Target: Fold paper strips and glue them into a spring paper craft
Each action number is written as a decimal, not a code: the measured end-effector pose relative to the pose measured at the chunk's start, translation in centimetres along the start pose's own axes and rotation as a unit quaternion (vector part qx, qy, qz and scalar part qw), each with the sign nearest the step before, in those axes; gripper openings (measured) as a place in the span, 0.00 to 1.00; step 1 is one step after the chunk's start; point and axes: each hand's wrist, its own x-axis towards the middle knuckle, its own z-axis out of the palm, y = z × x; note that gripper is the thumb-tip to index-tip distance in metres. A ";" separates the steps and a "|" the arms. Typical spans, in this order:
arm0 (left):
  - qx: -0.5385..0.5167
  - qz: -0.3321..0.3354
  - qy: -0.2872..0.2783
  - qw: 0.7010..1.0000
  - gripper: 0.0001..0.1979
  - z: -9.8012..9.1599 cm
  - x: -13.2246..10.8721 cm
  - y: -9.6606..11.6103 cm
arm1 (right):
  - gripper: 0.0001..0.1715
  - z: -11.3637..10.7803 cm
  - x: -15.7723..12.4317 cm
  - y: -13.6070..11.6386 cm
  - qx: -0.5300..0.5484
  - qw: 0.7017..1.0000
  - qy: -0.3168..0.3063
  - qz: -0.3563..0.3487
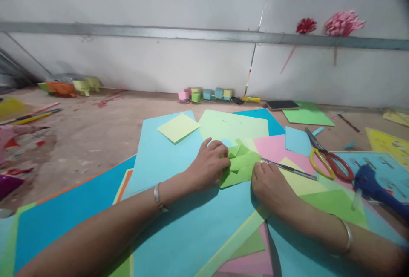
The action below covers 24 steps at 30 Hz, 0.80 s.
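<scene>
A bright green folded paper [239, 164] with small raised flaps lies between my two hands, over light blue sheets [191, 226]. On its left edge, the curled fingers of my left hand [211, 164] grip it. My right hand [271, 185] pinches its right edge, fingers bent together. A pen [290, 168] lies just beyond my right hand. Farther right are scissors [329, 157] with one yellow and one red handle. A pale yellow-green paper square [179, 128] rests on the blue sheet past my left hand.
Small folded paper cubes [207, 94] line the wall. A dark phone-like slab [283, 105] lies on green paper at the back right. At the right edge is a blue glue gun [377, 189]. Paper flowers [344, 23] hang on the wall rail. Pencils [35, 115] lie at left.
</scene>
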 end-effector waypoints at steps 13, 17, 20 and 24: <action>0.047 0.017 -0.205 0.978 0.09 -4.8 -3.0 0.2 | 0.13 0.2 0.0 -0.1 0.017 1.000 0.001 0.013; 0.084 -0.026 -0.201 0.976 0.11 -4.0 -2.0 2.0 | 0.14 0.0 0.0 -0.3 0.023 1.000 -0.016 0.012; 0.055 -0.005 -0.158 0.986 0.09 -2.6 -1.2 3.3 | 0.13 -0.6 0.2 -0.2 0.033 0.999 -0.041 0.014; 0.027 0.012 -0.139 0.990 0.05 -1.0 -1.2 3.4 | 0.12 -1.9 0.6 1.3 0.037 0.993 -0.097 0.060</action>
